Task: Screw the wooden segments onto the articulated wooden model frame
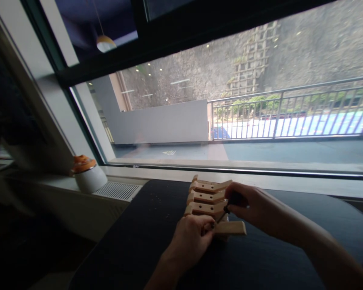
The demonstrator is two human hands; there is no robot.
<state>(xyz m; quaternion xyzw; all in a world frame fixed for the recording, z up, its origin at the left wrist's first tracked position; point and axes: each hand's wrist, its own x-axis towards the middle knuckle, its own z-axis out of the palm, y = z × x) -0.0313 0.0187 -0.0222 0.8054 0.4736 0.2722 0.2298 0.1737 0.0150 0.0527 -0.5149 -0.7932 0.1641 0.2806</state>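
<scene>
Presumably light and stiff, the wooden rack point(206, 197) on the table point(133, 231) is best held by its near slat point(232, 228), where the left hand point(190, 238) curls tightly, the right hand point(247, 201) gripping a screwdriver point(235, 198).

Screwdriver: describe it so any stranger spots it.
On the dark table below the window, find the row of pale wooden pieces. At its right side, the right hand holds the screwdriver, slanting toward the left hand. Its dark handle and thin shaft stand out from those pale pieces.
</scene>
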